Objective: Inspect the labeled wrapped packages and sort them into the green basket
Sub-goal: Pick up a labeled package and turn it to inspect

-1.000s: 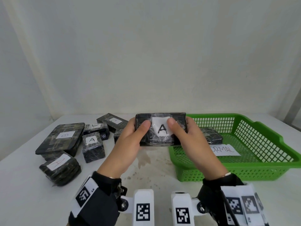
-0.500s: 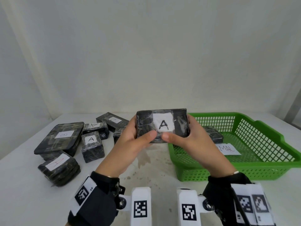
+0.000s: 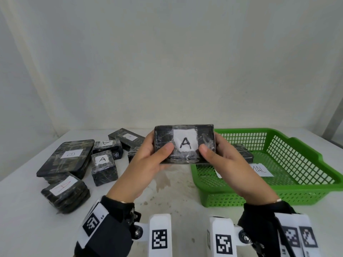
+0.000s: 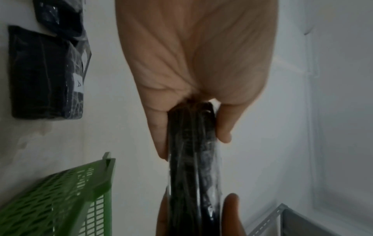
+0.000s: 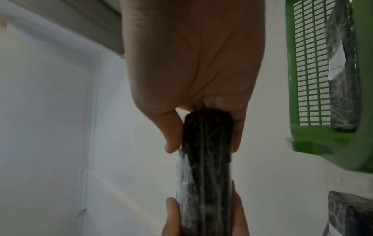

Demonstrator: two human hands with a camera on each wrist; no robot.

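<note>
Both hands hold up a black plastic-wrapped package (image 3: 184, 143) with its white label "A" facing me, above the table between the pile and the green basket (image 3: 289, 193). My left hand (image 3: 148, 160) grips its left end, thumb on the front face. My right hand (image 3: 222, 160) grips the right end the same way. The wrist views show the package (image 4: 191, 159) (image 5: 206, 159) edge-on, pinched between thumb and fingers of each hand. Inside the basket lie one wrapped package (image 3: 243, 153) and a white paper sign (image 3: 261, 170).
Several wrapped packages lie on the white table at the left: a flat "B" one (image 3: 68, 158), a small "A" block (image 3: 104, 166), a red-lettered "A" one (image 3: 65, 191) and others behind (image 3: 128, 138). A stain marks the table's middle (image 3: 163, 180). A wall stands behind.
The package has risen slightly and tilted more upright toward me; both thumbs have slid off the label to its lower corners, leaving the "A" fully uncovered.
</note>
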